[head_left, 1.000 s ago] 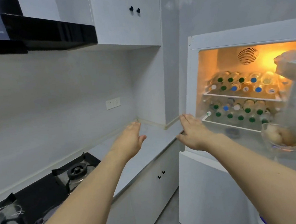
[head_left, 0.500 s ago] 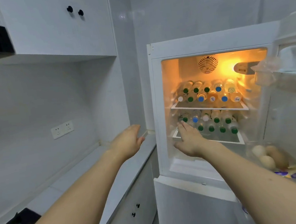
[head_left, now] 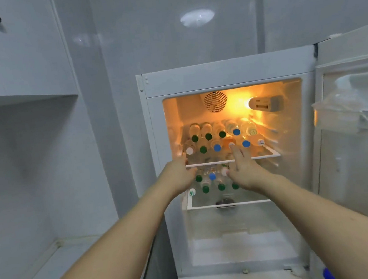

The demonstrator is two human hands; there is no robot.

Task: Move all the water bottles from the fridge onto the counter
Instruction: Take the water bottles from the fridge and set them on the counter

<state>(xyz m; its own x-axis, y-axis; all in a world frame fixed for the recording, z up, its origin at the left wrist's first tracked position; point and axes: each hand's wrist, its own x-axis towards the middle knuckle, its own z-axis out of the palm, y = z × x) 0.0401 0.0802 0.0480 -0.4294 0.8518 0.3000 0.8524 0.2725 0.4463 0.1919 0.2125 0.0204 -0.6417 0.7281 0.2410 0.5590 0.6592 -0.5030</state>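
Note:
The open fridge [head_left: 228, 73] is lit inside. Several water bottles lie on their sides with green, blue and white caps facing me, on the upper shelf [head_left: 268, 154] and on the lower shelf [head_left: 248, 201]. One upper bottle has a blue cap [head_left: 217, 147]. My left hand [head_left: 179, 176] reaches in at the left end of the upper shelf's front edge, fingers extended. My right hand [head_left: 246, 170] is stretched out flat in front of the shelves, fingertips near the upper row of caps. Neither hand holds a bottle.
The grey counter [head_left: 40, 274] runs along the left wall, beside the fridge. The fridge door [head_left: 358, 143] stands open on the right with clear door bins. White wall cabinets [head_left: 10, 55] hang above the counter. The fridge's bottom compartment [head_left: 237, 247] looks bare.
The view turned right, from the counter to the fridge front. Both hands moved forward into the fridge, the left one from over the counter to the upper shelf edge.

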